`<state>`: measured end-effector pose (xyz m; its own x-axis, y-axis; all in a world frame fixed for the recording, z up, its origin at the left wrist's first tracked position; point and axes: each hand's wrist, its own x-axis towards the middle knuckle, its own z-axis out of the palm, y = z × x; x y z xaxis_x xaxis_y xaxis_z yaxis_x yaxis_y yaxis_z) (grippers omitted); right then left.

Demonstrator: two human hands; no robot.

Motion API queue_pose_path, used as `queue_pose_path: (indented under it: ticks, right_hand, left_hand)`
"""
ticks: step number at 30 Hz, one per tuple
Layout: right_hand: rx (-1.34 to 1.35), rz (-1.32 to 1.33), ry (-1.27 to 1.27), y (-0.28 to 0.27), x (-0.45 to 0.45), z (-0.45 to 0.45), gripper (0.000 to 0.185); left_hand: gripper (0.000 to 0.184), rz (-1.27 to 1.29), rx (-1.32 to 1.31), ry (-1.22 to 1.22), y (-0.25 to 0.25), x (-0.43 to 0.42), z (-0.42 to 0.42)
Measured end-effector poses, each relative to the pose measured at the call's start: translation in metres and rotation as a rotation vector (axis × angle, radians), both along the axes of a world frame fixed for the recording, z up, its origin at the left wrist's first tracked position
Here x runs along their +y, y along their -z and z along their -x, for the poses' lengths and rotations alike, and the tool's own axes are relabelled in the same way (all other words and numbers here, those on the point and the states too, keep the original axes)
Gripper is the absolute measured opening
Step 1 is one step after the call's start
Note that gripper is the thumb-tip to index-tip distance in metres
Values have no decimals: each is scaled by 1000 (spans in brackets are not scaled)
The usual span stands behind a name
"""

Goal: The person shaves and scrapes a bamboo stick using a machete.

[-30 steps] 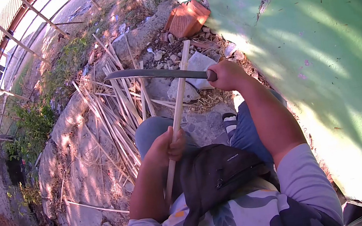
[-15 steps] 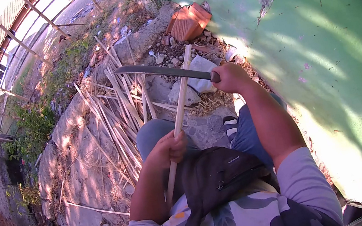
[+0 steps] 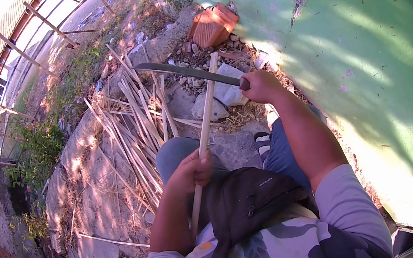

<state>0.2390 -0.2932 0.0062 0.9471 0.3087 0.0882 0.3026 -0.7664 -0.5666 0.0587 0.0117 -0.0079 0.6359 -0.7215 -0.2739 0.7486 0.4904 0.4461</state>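
Note:
A long pale wooden strip [image 3: 207, 111] slants upward from my lap, and my left hand [image 3: 195, 170] is closed round its lower part. In my right hand [image 3: 263, 87] is the dark handle of a machete [image 3: 184, 71]. Its long blade points left and crosses the strip near the top end; whether the edge bites into the wood I cannot tell. To the left of my knee lies a heap of split pale strips [image 3: 138, 118], loosely piled on the stone ground.
A green wall [image 3: 351, 27] rises close on my right. Orange roof tiles [image 3: 213, 25] lean at its foot, with a whitish stone block [image 3: 229, 84] and rubble nearer me. A black bag [image 3: 253, 191] rests on my lap. Bushes [image 3: 41, 145] grow at the left.
The machete blade has tilted slightly, its tip now a little higher and further right. Both hands keep their grips, and the strip has barely moved.

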Motion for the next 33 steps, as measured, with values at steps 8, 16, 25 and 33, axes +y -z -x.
queue_pose_path:
  ticks: [8, 16, 25, 33]
  right_hand:
    - [-67, 232, -284, -20, 13, 18, 14]
    - [212, 36, 156, -16, -1, -2, 21]
    - [54, 248, -192, -23, 11, 15, 16]
    - [96, 174, 17, -21, 4, 5, 16]
  left_hand:
    - [21, -12, 9, -22, 0, 0, 1]
    - [21, -54, 14, -19, -2, -1, 0]
    - [23, 2, 12, -19, 0, 1, 1]
    - [25, -8, -19, 17, 1, 2, 1]
